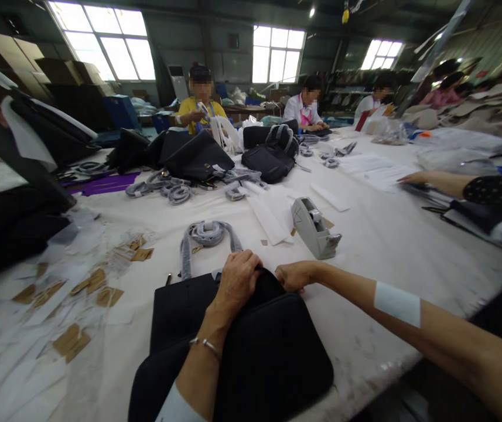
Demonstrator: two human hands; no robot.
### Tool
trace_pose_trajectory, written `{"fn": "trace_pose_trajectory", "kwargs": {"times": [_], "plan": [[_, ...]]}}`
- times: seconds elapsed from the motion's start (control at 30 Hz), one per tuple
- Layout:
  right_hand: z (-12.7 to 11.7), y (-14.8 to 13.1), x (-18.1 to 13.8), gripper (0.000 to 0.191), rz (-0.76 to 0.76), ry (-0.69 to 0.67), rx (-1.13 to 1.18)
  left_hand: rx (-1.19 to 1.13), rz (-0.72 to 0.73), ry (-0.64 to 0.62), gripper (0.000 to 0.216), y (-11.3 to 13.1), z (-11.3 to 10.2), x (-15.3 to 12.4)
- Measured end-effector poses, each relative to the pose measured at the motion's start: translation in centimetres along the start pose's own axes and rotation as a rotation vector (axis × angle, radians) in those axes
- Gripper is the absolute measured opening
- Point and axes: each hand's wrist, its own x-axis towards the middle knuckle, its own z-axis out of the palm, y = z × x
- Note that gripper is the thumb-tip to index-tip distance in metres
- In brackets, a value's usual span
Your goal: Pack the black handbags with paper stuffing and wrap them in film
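A black bag lies on the white-covered table in front of me, its upper part raised into a fold. My left hand is closed over the bag's top edge, fingers curled around the black fabric. On the right side of that same edge, my right hand is closed in a pinch; the bag's edge is at its fingertips. Just beyond the bag sits a coiled grey strap in clear wrap, with a gold-coloured clasp beside it. A grey tape dispenser stands past my right hand.
Brown paper tags and clear plastic pieces are strewn at the left. Black bags and wrapped straps are piled farther back. A co-worker's hand rests at the right over papers. Several people sit across the table.
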Motion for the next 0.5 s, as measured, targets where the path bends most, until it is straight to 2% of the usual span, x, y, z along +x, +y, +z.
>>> {"fn": "trace_pose_trajectory", "kwargs": {"times": [0.1,0.23,0.43,0.5], "plan": [[0.2,0.1,0.5,0.01,0.06,-0.086,-0.04,-0.019,0.003,-0.015,0.007,-0.2,-0.1,-0.1],[0.6,0.6,-0.1,0.01,0.062,-0.088,0.016,-0.034,-0.038,-0.026,0.006,-0.1,0.0,0.1],[-0.2,0.3,-0.7,0.014,-0.065,0.152,0.179,-0.145,-0.078,-0.051,0.008,0.2,0.4,0.5],[-0.4,0.0,-0.2,0.009,-0.045,0.16,0.164,-0.14,-0.097,-0.054,0.007,0.3,0.5,0.4]]}}
